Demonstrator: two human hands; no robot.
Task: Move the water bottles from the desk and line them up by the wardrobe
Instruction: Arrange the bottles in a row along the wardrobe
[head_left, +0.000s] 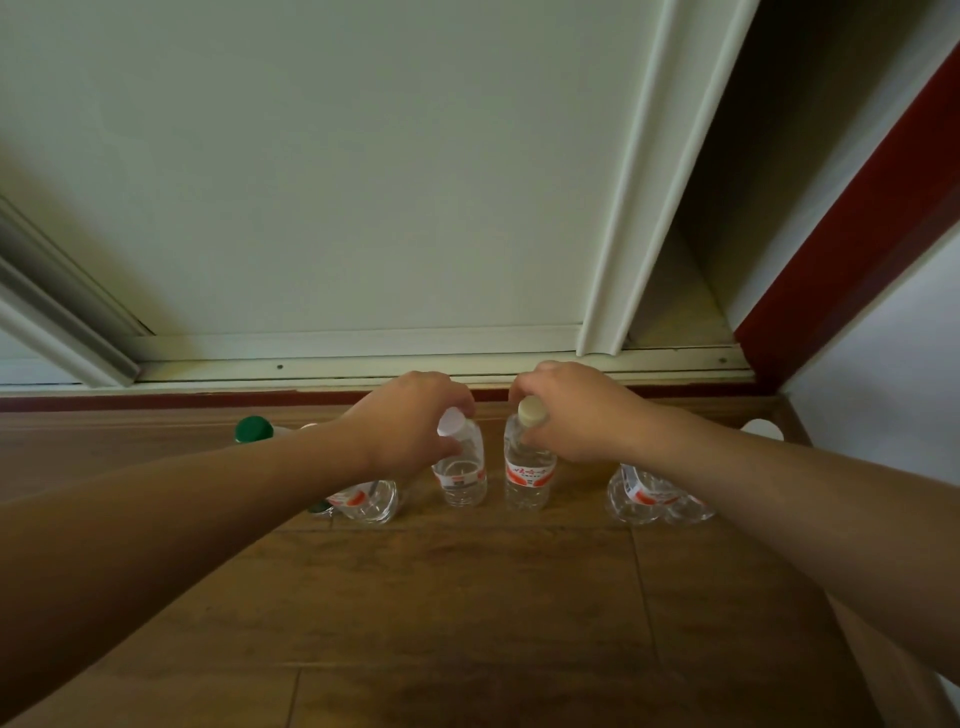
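Observation:
Several clear water bottles with red-and-white labels stand in a row on the wooden floor in front of the white wardrobe (363, 182). My left hand (410, 421) grips the neck of a white-capped bottle (462, 473). My right hand (571, 415) grips the neck of a cream-capped bottle (527, 475) just beside it. Both bottles stand upright on the floor. Another bottle (371, 501) is partly hidden under my left forearm. Two more bottles (652, 501) are partly hidden under my right forearm. A green-capped bottle (254, 430) stands at the far left.
The wardrobe's sliding-door track (415, 364) and a dark red skirting strip (156, 401) run behind the bottles. An open wardrobe section (727, 208) lies to the right, bounded by a red frame (852, 234). Wooden floor (467, 597) stretches toward me.

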